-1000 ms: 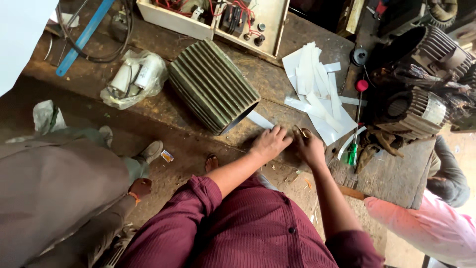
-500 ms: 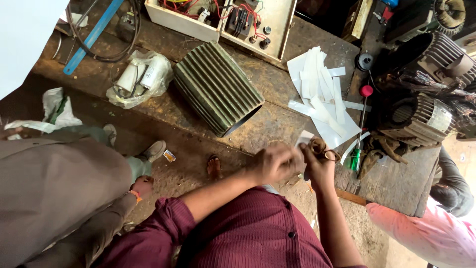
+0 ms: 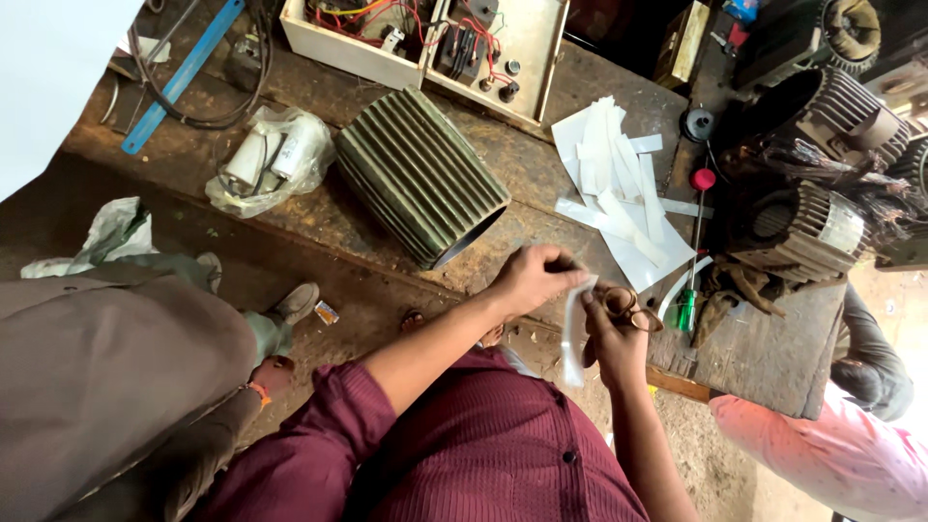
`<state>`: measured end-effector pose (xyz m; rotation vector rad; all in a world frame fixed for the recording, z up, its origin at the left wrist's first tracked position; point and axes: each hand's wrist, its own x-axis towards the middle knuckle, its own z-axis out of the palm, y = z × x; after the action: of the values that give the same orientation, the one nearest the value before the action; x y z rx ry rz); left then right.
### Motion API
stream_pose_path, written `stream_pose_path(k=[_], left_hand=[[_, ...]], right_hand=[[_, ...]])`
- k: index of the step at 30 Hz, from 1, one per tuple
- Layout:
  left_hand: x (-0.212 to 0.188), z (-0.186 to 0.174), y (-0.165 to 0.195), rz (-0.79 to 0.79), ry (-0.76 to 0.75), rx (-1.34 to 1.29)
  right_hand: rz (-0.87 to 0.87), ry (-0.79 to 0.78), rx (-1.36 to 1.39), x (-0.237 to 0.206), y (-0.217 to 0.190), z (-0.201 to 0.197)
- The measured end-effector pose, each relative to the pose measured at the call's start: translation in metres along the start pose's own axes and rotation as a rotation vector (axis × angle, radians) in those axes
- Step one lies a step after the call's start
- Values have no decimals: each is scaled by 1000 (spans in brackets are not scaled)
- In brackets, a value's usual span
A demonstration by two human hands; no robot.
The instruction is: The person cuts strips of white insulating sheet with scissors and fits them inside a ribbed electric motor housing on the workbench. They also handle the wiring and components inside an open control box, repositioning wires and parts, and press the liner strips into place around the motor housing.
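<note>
Scissors (image 3: 626,305) half hidden in right hand (image 3: 615,338)

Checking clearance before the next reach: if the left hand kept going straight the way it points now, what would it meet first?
Probably the right hand holding scissors; the left hand pinches a white paper strip and points right, toward them. Depth is unclear, so it might pass above.

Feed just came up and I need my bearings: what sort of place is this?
Most likely an electric motor repair workshop. A finned motor housing lies on a worn wooden bench, more stripped motors sit at its right end, and an open box of wiring stands at the back.
</note>
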<state>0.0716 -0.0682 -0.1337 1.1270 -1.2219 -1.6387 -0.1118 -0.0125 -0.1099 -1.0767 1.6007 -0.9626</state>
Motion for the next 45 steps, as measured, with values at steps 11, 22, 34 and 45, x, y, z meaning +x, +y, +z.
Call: stream_pose_path(k=[11,22,34,45], left_hand=[[24,35,11,356,66,682],[3,26,-2,5,-42,-129],[20,22,15,468,128,585],[-1,20,-38,729,81,1327]], right_hand=[[-89,9,130,1,7,2],[-151,99,206,0,-9,-3],[-25,50,170,3,-12,-3],[-99,69,-575,31,-1,8]])
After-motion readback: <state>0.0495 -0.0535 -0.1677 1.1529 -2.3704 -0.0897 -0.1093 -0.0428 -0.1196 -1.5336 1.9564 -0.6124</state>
